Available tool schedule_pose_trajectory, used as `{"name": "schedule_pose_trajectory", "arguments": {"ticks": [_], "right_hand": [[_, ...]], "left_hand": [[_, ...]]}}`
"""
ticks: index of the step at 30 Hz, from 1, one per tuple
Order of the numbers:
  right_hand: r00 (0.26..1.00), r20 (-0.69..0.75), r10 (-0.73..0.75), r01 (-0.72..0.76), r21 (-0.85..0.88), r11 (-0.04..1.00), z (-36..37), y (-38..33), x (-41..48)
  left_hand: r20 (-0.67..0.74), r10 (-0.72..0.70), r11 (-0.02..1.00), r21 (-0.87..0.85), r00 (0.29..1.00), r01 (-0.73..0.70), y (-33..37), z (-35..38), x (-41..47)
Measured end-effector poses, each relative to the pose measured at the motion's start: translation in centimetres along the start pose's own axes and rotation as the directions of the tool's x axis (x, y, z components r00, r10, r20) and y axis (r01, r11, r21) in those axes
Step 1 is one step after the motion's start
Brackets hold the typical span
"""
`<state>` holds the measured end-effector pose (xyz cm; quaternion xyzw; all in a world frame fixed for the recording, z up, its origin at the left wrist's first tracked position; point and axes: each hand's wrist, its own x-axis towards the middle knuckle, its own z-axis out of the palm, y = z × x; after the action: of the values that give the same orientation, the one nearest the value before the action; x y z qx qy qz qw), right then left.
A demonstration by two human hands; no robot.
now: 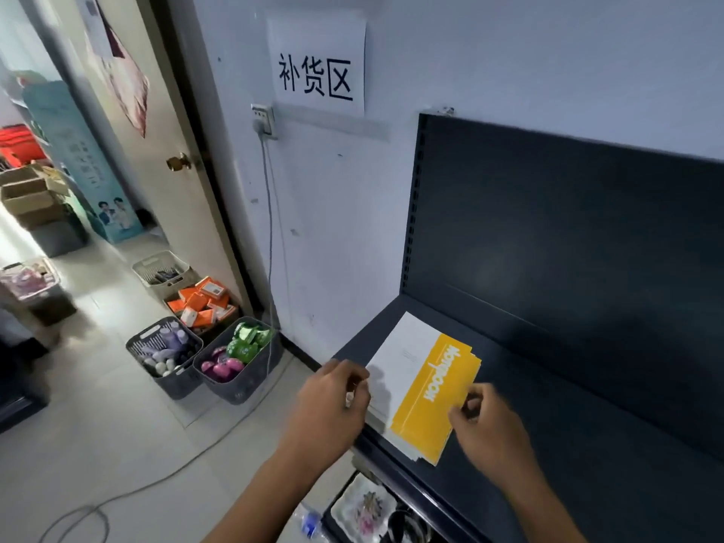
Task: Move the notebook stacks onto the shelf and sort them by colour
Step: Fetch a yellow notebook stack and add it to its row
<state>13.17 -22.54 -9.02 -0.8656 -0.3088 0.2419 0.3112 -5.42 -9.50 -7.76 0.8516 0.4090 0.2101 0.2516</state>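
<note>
Dark shelf has the notebook stack at its near left corner. My right grip pinches the yellow edge. My left grip curls at the white edge, too blurry to tell if it's holding. I'd fan them slowly and split the colours. Lower covers are hidden.

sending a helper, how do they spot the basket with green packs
From the white paper sign with black characters, follow the grey cable down to the floor. The dark plastic basket there holds green and magenta packs; the dark basket beside it holds purple bottles.
</note>
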Motion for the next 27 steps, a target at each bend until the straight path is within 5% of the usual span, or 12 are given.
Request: {"name": "schedule_pose_trajectory", "arguments": {"ticks": [9, 20, 27], "right_hand": [[0.966, -0.045, 0.257, -0.244, 0.188, 0.951, 3.1, -0.3, 2.5], [0.837, -0.255, 0.484, -0.447, 0.193, 0.874, 7.1, -2.6, 3.2], [0.806, -0.308, 0.506, -0.492, 0.129, 0.861, 8.5, -3.8, 2.7]], "left_hand": [[0.275, 0.013, 0.994, 0.105, 0.961, -0.043, -1.1, 2.7, 7.0], [0.446, 0.316, 0.896, 0.149, 0.837, -0.418, -2.8, 4.2, 7.5], [0.448, 0.227, 0.948, 0.103, 0.865, -0.302, -4.3, 4.2, 8.7]]}}
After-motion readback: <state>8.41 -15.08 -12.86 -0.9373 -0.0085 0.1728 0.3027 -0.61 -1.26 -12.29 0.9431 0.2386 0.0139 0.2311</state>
